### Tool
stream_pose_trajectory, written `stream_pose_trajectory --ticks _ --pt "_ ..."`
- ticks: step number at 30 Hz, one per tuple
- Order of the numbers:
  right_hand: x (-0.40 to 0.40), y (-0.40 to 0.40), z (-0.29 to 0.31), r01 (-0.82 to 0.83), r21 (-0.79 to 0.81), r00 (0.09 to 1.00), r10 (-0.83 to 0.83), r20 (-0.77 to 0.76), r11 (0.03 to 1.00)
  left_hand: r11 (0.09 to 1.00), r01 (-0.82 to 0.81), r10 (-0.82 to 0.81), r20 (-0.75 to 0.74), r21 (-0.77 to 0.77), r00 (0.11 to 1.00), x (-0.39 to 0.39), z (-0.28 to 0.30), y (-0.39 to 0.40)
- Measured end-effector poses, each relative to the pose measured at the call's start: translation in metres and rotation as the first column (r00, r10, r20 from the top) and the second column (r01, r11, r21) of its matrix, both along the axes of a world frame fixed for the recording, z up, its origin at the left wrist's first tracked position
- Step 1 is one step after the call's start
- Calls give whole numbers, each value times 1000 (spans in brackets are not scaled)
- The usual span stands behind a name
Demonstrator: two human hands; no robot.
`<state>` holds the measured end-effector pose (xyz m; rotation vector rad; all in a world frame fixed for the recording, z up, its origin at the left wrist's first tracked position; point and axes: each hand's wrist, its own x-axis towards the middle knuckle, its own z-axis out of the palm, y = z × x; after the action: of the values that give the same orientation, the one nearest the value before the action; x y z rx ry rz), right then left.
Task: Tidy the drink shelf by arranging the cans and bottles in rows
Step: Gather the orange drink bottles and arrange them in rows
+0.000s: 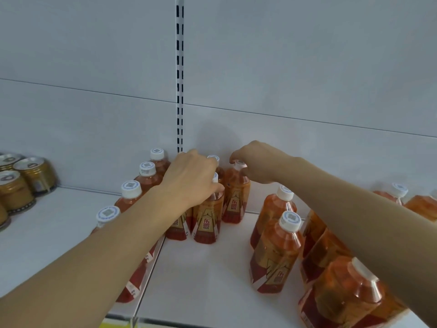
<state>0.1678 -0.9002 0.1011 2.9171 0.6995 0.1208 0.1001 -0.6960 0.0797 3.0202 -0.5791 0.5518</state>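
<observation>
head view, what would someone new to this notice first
Two bare forearms reach in from below, the left hand and right hand each gripping the top of an orange drink bottle at the back of the white shelf. A neat row of white-capped bottles runs along the left, looser bottles stand on the right, and gold cans sit far left.

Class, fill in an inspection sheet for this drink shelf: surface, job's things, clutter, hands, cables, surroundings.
Surface: white shelf, two boards meeting at a seam.
Job's things: orange drink bottles with white caps, a row at left, loose ones at right; gold cans far left.
Clutter: nothing seen.
Hands: left hand grips a front bottle by the neck; right hand grips the cap of a back bottle.
Cables: nothing seen.
Surroundings: grey back panel with slotted upright.
</observation>
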Motion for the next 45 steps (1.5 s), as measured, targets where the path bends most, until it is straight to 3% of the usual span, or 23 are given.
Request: stream_pose_trajectory --ticks 9,14,17,21,25,31,37,45 --pt "-5 -1 -1 -41 -38 999 42 12 998 999 31 -32 -50 -20 998 11 -11 2" --pt "-30 -20 21 -11 66 998 7 66 998 997 54 -54 -3 -57 999 1 1 -3" --pt "-50 -44 34 60 51 998 -61 12 997 969 169 -172 -4 -182 985 -22 12 -23" --pt "-75 -71 41 190 57 962 -174 -209 980 880 310 -406 -230 -361 885 -53 12 -58" --pt "-92 -74 28 172 -6 956 -168 -242 985 844 448 -521 -254 -294 815 -69 -8 -82" --pt "-98 -73 22 120 -80 983 -130 -129 990 858 428 -492 -216 -285 843 -71 -8 -70" --pt "-105 -61 19 18 -45 992 -23 -121 999 914 267 -348 -253 -305 903 -72 6 -12" --pt "-104 -4 12 -126 3 987 126 -96 992 993 79 -102 -314 -83 944 -66 30 51"
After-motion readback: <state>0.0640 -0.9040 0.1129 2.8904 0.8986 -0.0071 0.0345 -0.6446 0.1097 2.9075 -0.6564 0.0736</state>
